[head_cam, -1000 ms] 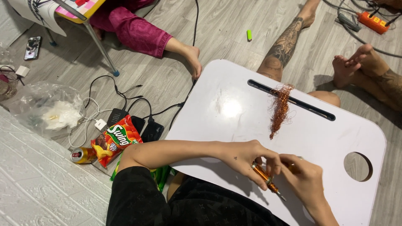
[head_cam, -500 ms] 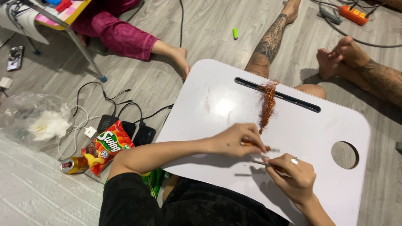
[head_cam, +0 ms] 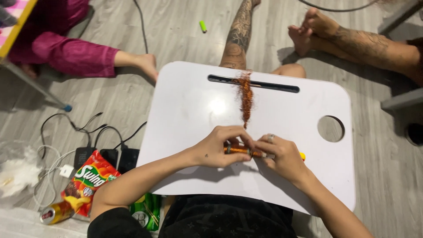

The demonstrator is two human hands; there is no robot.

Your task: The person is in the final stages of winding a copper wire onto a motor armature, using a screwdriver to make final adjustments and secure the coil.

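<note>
Both hands meet low on the white bench (head_cam: 189, 105): left hand (head_cam: 218, 147) and right hand (head_cam: 282, 156) pinch the ends of an orange rod (head_cam: 240, 150), fingers narrow around it. A strand of copper wire (head_cam: 245, 99) runs from the rod up to the bench's slot (head_cam: 273, 85).

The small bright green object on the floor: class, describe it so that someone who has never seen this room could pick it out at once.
Start at the white rounded lap tray with its long dark slot, then look beyond its far edge to the grey wood-look floor. There, left of a tattooed leg, lies a small bright green stick-shaped object, alone on bare boards. Nothing else on that stretch of floor is so vividly green.
</note>
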